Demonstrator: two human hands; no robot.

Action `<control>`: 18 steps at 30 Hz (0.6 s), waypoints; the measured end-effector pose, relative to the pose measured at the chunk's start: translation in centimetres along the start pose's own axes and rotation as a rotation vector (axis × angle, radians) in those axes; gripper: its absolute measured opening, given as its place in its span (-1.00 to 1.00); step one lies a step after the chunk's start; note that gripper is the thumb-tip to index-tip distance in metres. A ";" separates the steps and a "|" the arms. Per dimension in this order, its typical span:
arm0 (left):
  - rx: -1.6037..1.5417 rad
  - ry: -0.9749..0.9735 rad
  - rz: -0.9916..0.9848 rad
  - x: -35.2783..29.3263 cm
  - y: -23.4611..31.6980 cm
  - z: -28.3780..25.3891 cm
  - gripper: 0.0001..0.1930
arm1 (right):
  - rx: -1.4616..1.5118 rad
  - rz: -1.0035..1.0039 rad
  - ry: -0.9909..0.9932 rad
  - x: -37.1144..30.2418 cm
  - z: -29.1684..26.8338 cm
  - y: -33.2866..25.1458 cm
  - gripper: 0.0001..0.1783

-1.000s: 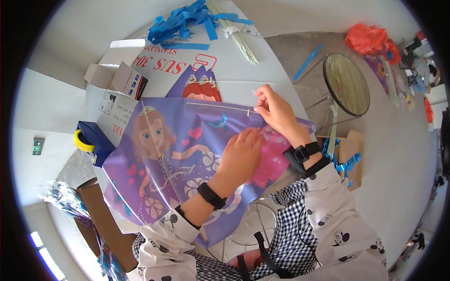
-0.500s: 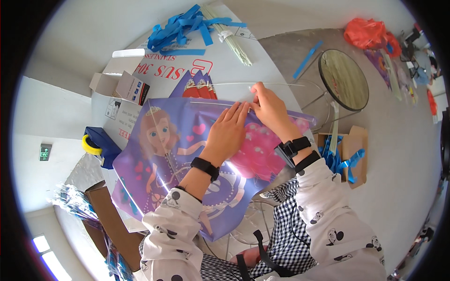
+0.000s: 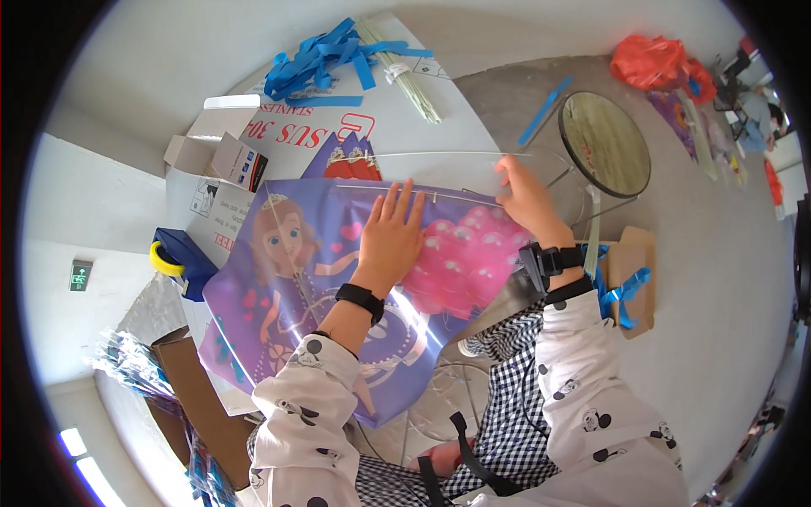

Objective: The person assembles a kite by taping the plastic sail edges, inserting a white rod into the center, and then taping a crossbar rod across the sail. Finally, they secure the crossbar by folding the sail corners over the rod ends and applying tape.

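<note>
A purple kite sail [image 3: 338,221], printed with a princess figure and pink balloons, lies spread over the table's near side. My left hand [image 3: 391,232] rests flat on its upper middle, fingers spread. Beside the sail's upper right edge, my right hand [image 3: 530,203] has curled fingers; what is between them is hidden. A thin pale rod [image 3: 384,190] runs along the sail's top edge between the hands. Another thin rod [image 3: 448,154] stretches across the table just beyond, passing near the right fingertips. Purple and red printed pieces [image 3: 351,165] stick out beyond the sail.
Blue ribbons [image 3: 308,74] and a tied bundle of pale rods [image 3: 405,84] lie at the table's far end. An opened small box [image 3: 238,160] and a blue tape dispenser [image 3: 182,262] are left. A round stool [image 3: 605,142] and a ribbon carton [image 3: 638,291] stand right.
My right hand has moved right along the sail's upper edge, away from my left hand. The left hand has shifted slightly left, its fingers spread wider, baring more of the edge rod.
</note>
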State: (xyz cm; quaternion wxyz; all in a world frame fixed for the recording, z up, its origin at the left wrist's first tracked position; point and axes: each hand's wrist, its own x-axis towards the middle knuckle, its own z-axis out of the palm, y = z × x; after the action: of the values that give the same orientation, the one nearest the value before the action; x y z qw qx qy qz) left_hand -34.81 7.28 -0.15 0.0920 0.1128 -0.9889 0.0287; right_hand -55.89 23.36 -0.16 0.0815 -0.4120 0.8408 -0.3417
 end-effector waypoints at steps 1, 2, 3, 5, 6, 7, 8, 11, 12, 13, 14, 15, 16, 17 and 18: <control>-0.050 0.002 0.028 0.1 0.3 0.0 -0.43 | -0.002 -0.059 0.070 -0.1 -0.2 0.5 -0.64; -0.100 0.000 0.057 0.2 0.6 -0.1 -0.43 | -0.004 -0.059 0.069 0.1 -0.4 0.3 -0.64; -0.103 0.001 0.057 0.2 1.1 -0.2 -0.43 | 0.191 -0.036 0.033 0.5 -0.6 0.1 -0.72; -0.384 0.005 0.046 -0.1 2.5 -0.6 -0.43 | 0.391 -0.013 -0.009 0.7 -1.0 -0.9 -0.79; -0.382 0.003 0.039 -0.1 3.0 -0.8 -0.43 | 0.417 0.000 -0.127 0.6 -1.2 -1.9 -0.86; -0.389 0.001 0.020 -0.1 3.4 -0.9 -0.43 | 0.443 0.013 -0.245 0.5 -1.2 -2.5 -0.90; -0.402 0.006 0.005 0.1 4.0 -0.9 -0.43 | 0.437 0.012 -0.249 0.6 -1.1 -2.3 -0.90; -0.254 0.055 -0.011 0.1 5.4 0.3 -0.42 | 0.285 -0.181 -0.309 1.3 -0.8 -2.2 -0.88; -0.257 0.054 -0.017 0.0 5.5 0.4 -0.42 | 0.192 -0.184 -0.345 1.5 -1.1 -2.6 -0.89; -0.257 0.055 -0.022 -0.1 5.6 0.5 -0.42 | 0.099 -0.188 -0.381 1.7 -1.3 -3.0 -0.89; -0.258 0.057 -0.028 -0.1 5.6 0.4 -0.41 | 0.096 -0.189 -0.387 1.7 -1.2 -3.1 -0.89; -0.262 0.058 -0.033 -0.1 5.6 0.4 -0.41 | 0.047 -0.192 -0.420 1.7 -1.2 -3.1 -0.91; -0.266 0.047 -0.032 -0.1 5.5 0.3 -0.42 | -0.003 -0.195 -0.452 1.6 -1.1 -3.2 -0.93; -0.269 0.037 -0.030 -0.1 5.5 0.3 -0.42 | -0.007 -0.197 -0.456 1.6 -0.9 -3.2 -0.93; -0.272 0.040 -0.034 -0.1 5.5 0.3 -0.42 | -0.041 -0.206 -0.452 1.5 -0.7 -3.3 -0.95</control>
State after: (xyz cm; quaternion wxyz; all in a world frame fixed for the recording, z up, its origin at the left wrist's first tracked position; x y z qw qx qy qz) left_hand -36.05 12.60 -0.67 0.1264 0.1152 -0.9796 -0.1050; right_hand -55.07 21.22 2.70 0.2239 -0.5631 0.7615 -0.2300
